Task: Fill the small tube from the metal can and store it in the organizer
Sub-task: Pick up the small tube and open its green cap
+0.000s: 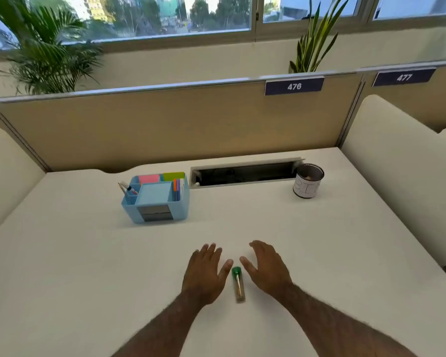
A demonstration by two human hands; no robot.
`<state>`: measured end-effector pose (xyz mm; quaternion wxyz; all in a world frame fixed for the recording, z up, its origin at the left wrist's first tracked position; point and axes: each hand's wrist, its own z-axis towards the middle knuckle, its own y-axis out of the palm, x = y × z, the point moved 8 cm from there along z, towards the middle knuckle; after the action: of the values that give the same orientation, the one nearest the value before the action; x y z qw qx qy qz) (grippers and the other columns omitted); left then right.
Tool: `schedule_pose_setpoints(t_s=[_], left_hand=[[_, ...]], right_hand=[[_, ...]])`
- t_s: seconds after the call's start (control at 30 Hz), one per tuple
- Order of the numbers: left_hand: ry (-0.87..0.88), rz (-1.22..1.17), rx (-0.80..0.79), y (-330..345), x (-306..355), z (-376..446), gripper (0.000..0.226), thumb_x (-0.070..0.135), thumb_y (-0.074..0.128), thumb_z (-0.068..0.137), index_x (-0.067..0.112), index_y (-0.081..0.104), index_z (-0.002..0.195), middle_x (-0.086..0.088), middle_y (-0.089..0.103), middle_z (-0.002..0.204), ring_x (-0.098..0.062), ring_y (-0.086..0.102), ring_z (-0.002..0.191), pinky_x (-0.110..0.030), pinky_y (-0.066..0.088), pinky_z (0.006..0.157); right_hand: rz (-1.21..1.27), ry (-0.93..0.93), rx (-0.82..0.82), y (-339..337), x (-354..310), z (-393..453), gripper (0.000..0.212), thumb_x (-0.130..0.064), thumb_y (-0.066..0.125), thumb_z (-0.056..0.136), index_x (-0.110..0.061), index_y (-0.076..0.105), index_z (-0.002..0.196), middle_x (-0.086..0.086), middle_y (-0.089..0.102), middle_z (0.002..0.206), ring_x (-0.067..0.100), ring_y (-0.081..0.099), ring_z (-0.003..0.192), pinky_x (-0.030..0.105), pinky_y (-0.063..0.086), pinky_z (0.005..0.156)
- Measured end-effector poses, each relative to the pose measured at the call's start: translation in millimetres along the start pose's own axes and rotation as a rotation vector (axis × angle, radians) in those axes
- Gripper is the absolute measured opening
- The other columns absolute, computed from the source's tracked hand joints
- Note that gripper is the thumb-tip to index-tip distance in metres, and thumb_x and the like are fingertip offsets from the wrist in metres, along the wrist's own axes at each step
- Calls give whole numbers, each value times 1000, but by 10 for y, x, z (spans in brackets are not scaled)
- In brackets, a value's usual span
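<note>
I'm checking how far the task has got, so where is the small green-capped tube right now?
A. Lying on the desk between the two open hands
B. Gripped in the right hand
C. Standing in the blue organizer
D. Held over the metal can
A: the small tube lies on the desk between the left hand and the right hand, both open and holding nothing, far from the organizer and metal can.

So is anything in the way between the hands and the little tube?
No. The tube lies on the desk right between the left hand and the right hand, both open, with only bare desk on either side of it.
</note>
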<state>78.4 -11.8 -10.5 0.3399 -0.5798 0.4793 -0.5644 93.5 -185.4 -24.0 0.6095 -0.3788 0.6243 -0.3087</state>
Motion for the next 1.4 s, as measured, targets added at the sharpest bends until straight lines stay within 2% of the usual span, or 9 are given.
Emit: schedule_pose_setpoints(t_s=[0.13, 0.3, 0.47, 0.6, 0.67, 0.8, 1.0, 1.2, 1.4], left_hand=[[-91, -187, -52, 198, -48, -98, 60, 53, 26, 98, 19, 40, 145, 0, 42, 153, -17, 34, 142, -28, 23, 117], [-104, -340, -61, 330, -9, -164, 47, 36, 33, 101, 22, 41, 145, 0, 51, 144, -17, 43, 134, -25, 31, 110], [-128, -589, -40, 377, 159, -235, 42, 21, 37, 100, 13, 48, 140, -1, 59, 131, -18, 54, 123, -9, 29, 93], [-396, -898, -9, 448, 55, -224, 39, 26, 41, 99, 19, 53, 135, 5, 59, 128, -15, 56, 119, -23, 40, 100], [-477, -1047, 19, 454, 5, -190, 30, 27, 48, 96, 20, 61, 122, 3, 67, 117, -17, 64, 106, -30, 51, 93], [-528, -1270, 43, 406, -15, -88, 15, 24, 61, 90, 17, 64, 102, -9, 71, 100, -19, 68, 85, -38, 59, 81], [-550, -1443, 2, 431, -53, 54, 19, 18, 63, 90, 13, 70, 107, -7, 72, 103, -18, 67, 91, -31, 56, 81], [-628, -1473, 23, 490, -157, 86, 17, 19, 77, 77, 10, 76, 93, -4, 77, 86, -12, 70, 76, -23, 55, 68], [-704, -1549, 18, 623, -177, 103, 19, 15, 76, 79, 3, 74, 95, -7, 75, 83, -14, 69, 70, -26, 56, 68]], right_hand=[[-69, -7, 15, 101, 24, -158, 51, -68, 45, 84, -22, 60, 99, -9, 57, 100, 14, 55, 96, 25, 39, 79], [-52, 2, -83, 281, -54, -298, 47, -72, 39, 79, -27, 49, 71, -11, 48, 78, 12, 46, 77, 27, 35, 69], [11, 2, -72, 363, -157, -359, 35, -56, 43, 88, -26, 52, 72, -9, 55, 77, 15, 53, 79, 29, 41, 71], [152, 47, -69, 368, -171, -342, 30, -48, 52, 89, -23, 57, 74, -13, 55, 75, 4, 51, 69, 26, 44, 71], [264, 79, -117, 386, -163, -324, 27, -46, 56, 88, -22, 55, 76, -14, 57, 74, 2, 52, 66, 25, 43, 67], [523, 212, -269, 416, -138, -266, 20, -33, 61, 87, -14, 55, 90, 8, 73, 86, 21, 65, 72, 36, 52, 69], [759, 313, -475, 487, -246, -255, 29, -41, 47, 95, -14, 58, 87, 1, 60, 70, 14, 56, 58, 29, 49, 58], [909, 349, -437, 512, -284, -249, 35, -38, 44, 101, -18, 69, 87, 7, 71, 80, 18, 64, 71, 33, 54, 69], [841, 394, -396, 556, -198, -195, 35, -32, 48, 100, -4, 69, 100, 10, 74, 82, 19, 67, 68, 36, 59, 73]])
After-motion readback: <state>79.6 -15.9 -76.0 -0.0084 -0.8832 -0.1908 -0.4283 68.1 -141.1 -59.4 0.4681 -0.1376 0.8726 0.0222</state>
